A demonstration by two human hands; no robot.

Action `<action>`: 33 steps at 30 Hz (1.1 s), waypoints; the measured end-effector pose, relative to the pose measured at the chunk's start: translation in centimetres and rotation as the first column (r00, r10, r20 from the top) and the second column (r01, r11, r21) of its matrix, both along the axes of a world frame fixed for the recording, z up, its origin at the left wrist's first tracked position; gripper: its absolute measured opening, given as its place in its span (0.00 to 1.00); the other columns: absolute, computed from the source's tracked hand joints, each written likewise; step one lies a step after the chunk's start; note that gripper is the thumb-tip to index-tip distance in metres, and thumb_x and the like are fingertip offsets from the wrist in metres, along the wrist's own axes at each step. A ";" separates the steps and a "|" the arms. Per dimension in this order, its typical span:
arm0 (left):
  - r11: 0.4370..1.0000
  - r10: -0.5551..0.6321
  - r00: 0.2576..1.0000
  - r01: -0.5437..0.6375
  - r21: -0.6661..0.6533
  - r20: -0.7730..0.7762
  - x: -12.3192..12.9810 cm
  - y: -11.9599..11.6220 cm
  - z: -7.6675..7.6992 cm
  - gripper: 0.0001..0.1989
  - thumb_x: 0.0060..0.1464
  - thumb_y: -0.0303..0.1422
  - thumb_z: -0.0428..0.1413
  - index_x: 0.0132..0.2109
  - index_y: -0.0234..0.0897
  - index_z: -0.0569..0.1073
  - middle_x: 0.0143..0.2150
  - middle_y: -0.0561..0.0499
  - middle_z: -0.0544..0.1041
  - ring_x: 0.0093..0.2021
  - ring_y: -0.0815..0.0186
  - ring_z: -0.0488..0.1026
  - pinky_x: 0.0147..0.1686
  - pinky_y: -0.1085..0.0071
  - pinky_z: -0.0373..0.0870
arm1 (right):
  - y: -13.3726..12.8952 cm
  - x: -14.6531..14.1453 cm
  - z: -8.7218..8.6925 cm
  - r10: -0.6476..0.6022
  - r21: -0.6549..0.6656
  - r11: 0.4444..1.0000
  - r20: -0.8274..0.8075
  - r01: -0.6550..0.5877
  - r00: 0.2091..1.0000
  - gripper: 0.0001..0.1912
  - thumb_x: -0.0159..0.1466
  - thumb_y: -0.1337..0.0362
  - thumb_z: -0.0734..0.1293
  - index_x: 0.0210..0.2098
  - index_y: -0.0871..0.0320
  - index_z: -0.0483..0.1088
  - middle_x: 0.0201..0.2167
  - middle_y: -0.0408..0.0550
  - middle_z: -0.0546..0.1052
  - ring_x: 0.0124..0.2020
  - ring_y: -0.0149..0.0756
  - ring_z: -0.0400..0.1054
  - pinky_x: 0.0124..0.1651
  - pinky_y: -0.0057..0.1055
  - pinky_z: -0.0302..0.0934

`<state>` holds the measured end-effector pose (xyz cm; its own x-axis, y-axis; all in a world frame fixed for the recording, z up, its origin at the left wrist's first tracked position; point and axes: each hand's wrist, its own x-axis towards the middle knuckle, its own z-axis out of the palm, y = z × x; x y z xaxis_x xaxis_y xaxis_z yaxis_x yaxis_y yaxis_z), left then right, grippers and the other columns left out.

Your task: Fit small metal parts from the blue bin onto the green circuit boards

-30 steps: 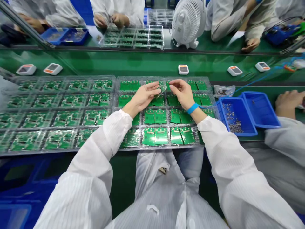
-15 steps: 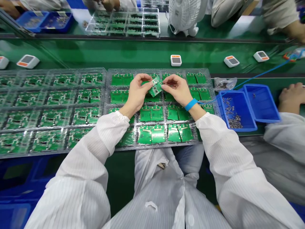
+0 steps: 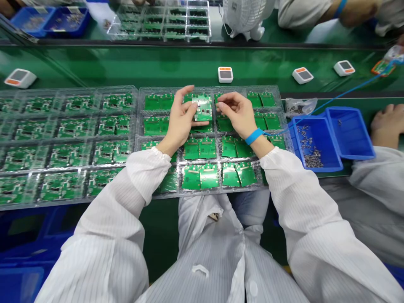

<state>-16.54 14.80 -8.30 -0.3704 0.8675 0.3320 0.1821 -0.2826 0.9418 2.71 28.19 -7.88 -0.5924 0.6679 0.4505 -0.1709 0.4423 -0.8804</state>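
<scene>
A green circuit board (image 3: 203,108) is held above the clear compartment tray (image 3: 176,194) by my left hand (image 3: 180,117), its thumb on the board's left side. My right hand (image 3: 237,113), with a blue wrist strap (image 3: 254,136), is just right of the board and apart from it. Its thumb and index finger are pinched together; whatever they hold is too small to make out. More green boards (image 3: 209,176) lie in pairs in the tray under both hands.
At the left lies another tray of boards (image 3: 66,155). Blue bins (image 3: 322,145) with small metal parts, a plastic bag (image 3: 299,106) and a person's hand (image 3: 387,124) are at the right. White timers (image 3: 225,75) and a fan (image 3: 244,17) stand beyond.
The board has turned from tilted to nearly upright, showing its face squarely. My right fingers have come away from its edge. Across the bench, a person's strapped wrist has come into view.
</scene>
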 end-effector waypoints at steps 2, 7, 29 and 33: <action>1.000 -0.002 1.000 0.002 -0.007 -0.017 0.2 -0.2 0.3 0.21 0.76 0.55 0.58 0.67 0.56 0.69 0.38 0.55 0.75 0.37 0.67 0.77 0.40 0.67 0.90 | 0.0 0.1 -0.1 0.010 -0.008 1.000 0.007 -0.010 1.000 0.29 0.68 0.33 0.77 0.51 0.50 0.79 0.44 0.46 0.84 0.44 0.38 0.83 0.49 0.38 0.81; 0.999 -0.032 0.999 0.032 -0.037 0.002 1.1 -0.5 1.2 0.15 0.76 0.51 0.58 0.53 0.47 0.78 0.52 0.47 0.78 0.46 0.64 0.81 0.38 0.69 0.91 | 0.0 0.2 -0.2 0.029 -0.041 0.999 0.021 -0.028 0.999 0.32 0.68 0.31 0.76 0.51 0.52 0.79 0.43 0.48 0.85 0.43 0.38 0.83 0.44 0.36 0.80; 0.988 -0.130 0.991 0.125 -0.088 -0.042 1.9 -0.6 1.8 0.27 0.63 0.62 0.68 0.46 0.43 0.79 0.47 0.49 0.77 0.35 0.70 0.77 0.29 0.73 0.87 | -1.9 0.8 1.8 0.011 0.233 0.972 0.120 -0.039 0.993 0.19 0.73 0.45 0.77 0.47 0.54 0.86 0.43 0.47 0.85 0.41 0.36 0.75 0.44 0.35 0.71; 0.982 -0.155 0.988 0.155 -0.107 0.017 2.0 -0.9 2.3 0.27 0.60 0.62 0.70 0.46 0.43 0.80 0.45 0.50 0.76 0.35 0.70 0.76 0.29 0.73 0.87 | -1.9 0.9 1.8 0.016 0.244 0.969 0.135 -0.049 0.991 0.19 0.74 0.44 0.76 0.48 0.54 0.86 0.44 0.48 0.84 0.42 0.36 0.76 0.45 0.35 0.71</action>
